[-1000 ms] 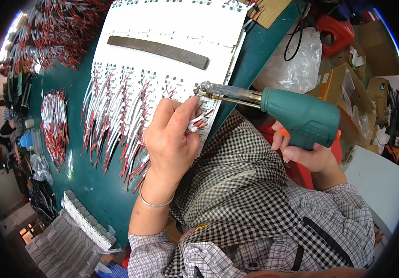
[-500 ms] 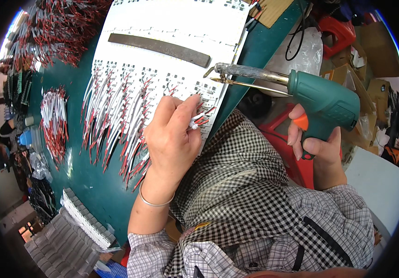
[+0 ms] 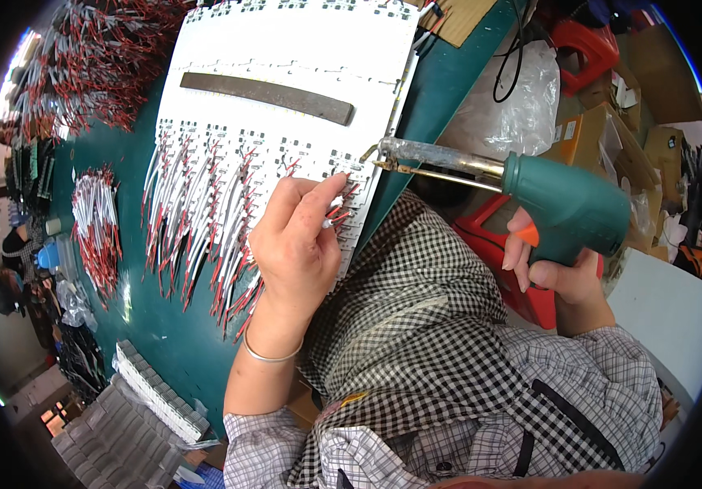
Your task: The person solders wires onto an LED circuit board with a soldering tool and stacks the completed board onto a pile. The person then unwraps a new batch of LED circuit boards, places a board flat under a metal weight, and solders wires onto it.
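Observation:
My left hand pinches a short red-and-white wire pair against the near edge of a white circuit panel. A silver bangle circles that wrist. My right hand grips a green soldering gun, one finger by its orange trigger. Its metal barrel points left, with the tip just right of the panel's edge and a little above my left fingertips. Rows of soldered red and white wires hang off the panel's near side.
A dark metal bar lies across the panel. Loose wire bundles and a bigger heap lie on the green bench. Stacked white strips sit near left. Cardboard boxes, a clear plastic bag and a red tool crowd the right.
The soldering gun has lifted away from the panel and swung up and right. My left hand stays on the panel's edge with the wire.

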The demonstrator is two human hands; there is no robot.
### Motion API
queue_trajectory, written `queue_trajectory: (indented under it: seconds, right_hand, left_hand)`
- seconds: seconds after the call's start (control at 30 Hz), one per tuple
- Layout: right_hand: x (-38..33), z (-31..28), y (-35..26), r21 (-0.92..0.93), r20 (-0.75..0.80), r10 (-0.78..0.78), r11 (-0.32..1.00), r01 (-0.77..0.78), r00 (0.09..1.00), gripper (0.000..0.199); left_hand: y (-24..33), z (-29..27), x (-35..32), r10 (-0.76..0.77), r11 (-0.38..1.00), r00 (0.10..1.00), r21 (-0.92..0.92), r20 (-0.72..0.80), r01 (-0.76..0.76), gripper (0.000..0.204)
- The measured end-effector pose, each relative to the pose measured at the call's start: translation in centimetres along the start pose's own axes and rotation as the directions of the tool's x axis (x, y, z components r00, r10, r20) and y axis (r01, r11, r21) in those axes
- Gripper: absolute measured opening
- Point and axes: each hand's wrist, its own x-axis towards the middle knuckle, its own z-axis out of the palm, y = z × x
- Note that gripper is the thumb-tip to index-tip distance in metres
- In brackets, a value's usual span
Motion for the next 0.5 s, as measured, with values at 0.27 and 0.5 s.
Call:
queue_trajectory:
  seconds: [0.27,0.5]
  right_hand:
    - [0.0,1.1,0.7,-0.012,0.039,0.0,1.0,0.001,0.999,0.036]
    - [0.3,1.5,-0.4,-0.029,0.096,0.152,0.988,-0.15,0.984,0.005]
  left_hand:
    - [-0.1,0.2,-0.2,0.079,0.994,0.997,0.08,0.009,-0.079,0.048]
    - [0.0,0.1,-0.1,0.083,0.995,0.997,0.05,0.005,-0.083,0.047]
